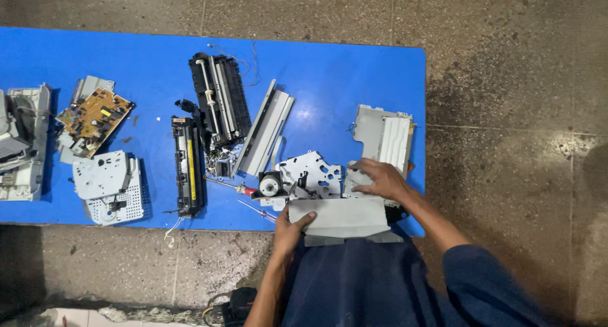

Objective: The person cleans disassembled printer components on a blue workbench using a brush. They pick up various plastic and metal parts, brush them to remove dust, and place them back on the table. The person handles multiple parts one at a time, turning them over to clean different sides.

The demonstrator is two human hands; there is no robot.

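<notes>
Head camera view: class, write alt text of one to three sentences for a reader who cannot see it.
A person's left hand and right hand hold a grey metal printer frame at the near edge of a blue mat on a stone floor. Across the mat lie removed parts: a black roller assembly, a brown circuit board and a red-handled screwdriver.
</notes>
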